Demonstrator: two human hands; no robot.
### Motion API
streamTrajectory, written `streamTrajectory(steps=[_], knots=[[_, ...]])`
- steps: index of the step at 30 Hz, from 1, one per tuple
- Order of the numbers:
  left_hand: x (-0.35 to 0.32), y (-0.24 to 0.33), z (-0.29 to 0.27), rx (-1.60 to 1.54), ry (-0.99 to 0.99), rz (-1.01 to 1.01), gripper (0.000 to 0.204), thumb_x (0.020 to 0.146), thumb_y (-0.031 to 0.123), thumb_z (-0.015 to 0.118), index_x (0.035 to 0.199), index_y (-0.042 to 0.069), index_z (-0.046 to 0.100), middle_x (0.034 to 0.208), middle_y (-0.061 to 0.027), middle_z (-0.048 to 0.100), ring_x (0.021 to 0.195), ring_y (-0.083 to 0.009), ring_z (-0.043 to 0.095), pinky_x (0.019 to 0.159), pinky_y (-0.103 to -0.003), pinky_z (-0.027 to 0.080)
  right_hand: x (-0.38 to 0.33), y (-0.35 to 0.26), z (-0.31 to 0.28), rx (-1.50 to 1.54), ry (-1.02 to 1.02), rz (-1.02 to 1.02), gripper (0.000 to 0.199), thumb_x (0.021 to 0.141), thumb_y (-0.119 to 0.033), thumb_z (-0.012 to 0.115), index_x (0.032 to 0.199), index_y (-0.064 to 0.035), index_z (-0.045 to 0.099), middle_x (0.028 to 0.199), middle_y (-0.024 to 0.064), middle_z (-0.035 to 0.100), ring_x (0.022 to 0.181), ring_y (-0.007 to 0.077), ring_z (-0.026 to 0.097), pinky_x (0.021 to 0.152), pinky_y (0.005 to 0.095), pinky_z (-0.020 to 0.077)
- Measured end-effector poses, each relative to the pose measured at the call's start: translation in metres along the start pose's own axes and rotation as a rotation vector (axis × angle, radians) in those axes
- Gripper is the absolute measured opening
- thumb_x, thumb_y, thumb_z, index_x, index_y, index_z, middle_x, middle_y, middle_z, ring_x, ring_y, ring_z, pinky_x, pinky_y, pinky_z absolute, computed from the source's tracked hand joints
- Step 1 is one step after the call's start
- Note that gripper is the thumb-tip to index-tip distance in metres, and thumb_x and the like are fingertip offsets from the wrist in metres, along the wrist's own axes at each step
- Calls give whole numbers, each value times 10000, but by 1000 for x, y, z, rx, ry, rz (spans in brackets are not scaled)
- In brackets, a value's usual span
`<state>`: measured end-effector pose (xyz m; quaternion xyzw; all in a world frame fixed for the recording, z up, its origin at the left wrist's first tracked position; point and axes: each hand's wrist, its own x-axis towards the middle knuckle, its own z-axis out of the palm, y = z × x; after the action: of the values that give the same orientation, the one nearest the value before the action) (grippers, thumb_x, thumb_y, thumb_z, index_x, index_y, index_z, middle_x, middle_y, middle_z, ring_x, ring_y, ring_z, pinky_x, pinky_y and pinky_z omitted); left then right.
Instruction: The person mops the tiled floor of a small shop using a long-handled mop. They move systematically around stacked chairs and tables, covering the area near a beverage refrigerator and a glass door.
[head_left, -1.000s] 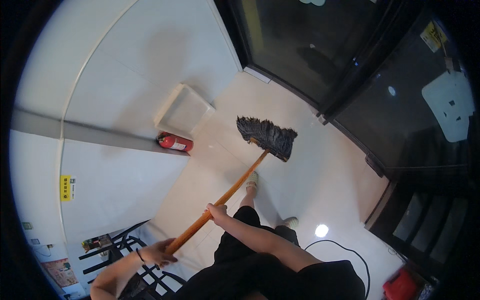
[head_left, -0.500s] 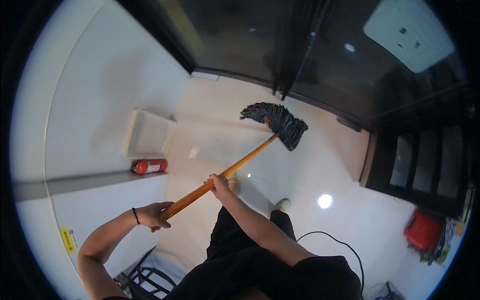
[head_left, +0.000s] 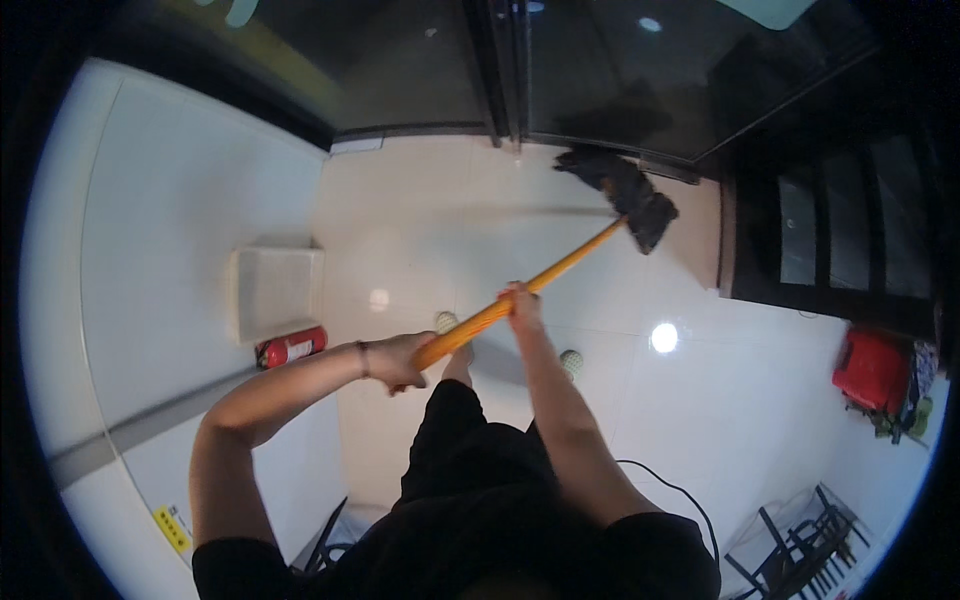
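Observation:
A mop with a long wooden handle (head_left: 570, 266) slants from my hands up and to the right. Its dark, shaggy mop head (head_left: 630, 196) lies on the pale tiled floor by the base of the dark glass doors, slightly blurred by motion. My left hand (head_left: 397, 361), with a dark band at the wrist, is closed round the top end of the handle. Further down the shaft, my right hand (head_left: 523, 305) grips it with fingers wrapped round. Both my feet in light patterned shoes (head_left: 571, 363) show below the handle.
On the left by the white wall are a red fire extinguisher (head_left: 291, 347) and a pale shallow bin (head_left: 277, 293). A dark cabinet (head_left: 830, 235) stands at right, with a red bag (head_left: 872, 370) below. Black chairs (head_left: 800, 545) and a cable (head_left: 685, 492) lie nearer.
The mop head has moved right and farther away, toward the glass doors and cabinet. Both hands have shifted right and forward with the handle, and the view has turned slightly.

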<state>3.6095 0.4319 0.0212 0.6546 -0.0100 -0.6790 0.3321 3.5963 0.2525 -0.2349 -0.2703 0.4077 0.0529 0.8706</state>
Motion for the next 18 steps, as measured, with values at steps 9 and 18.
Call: streamTrajectory(steps=[9,18], knots=[[83,2,76,50,-49,69,715,667,53,534,1248,51,117,635,-117,506,463,-176,535,379,-272,463,-19,-64,-103,-164,281,43,100,717,-42,526,743,2,440,614,102,477,539,216,502,589,364,483],[8,-64,102,244,323,261,563,744,191,509,1202,21,229,784,-218,550,739,-340,564,658,-393,450,-54,-21,-92,-604,93,483,177,704,-146,575,796,-62,450,735,74,476,672,220,517,607,362,471]])
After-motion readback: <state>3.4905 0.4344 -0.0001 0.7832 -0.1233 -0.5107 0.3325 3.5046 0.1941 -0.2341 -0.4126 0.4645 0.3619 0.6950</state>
